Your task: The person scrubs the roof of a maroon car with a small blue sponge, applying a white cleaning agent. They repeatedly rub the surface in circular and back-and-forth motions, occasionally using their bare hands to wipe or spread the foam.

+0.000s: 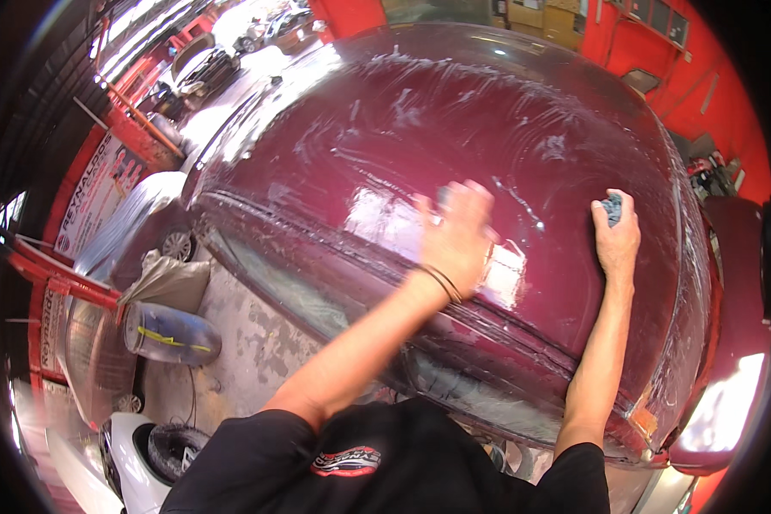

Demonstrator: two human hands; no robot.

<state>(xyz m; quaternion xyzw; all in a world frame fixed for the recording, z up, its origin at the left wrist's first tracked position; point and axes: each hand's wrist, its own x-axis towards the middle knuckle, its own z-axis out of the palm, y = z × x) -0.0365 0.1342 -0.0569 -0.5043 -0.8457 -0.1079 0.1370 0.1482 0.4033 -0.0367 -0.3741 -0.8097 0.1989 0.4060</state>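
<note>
A dark red car roof (317,184) spreads before me, its glossy surface streaked with whitish smears. Over its near part is my left hand (461,227), blurred by motion, with a ring and thin dark bands at the wrist. A greyish patch shows by its fingers, but whether it is held I cannot make out. Farther right, my right hand (617,236) rests on the roof with its fingers curled round a crumpled dark grey-blue cloth (612,208). Clear plastic film (681,257) clings along the right edge of the car.
Below the near roof edge are the car's side windows (291,287). To the left lie a blue drum (171,334) with yellow tape and a draped car (137,227). A white car part (137,454) stands at lower left. Red walls (711,77) rise behind at right.
</note>
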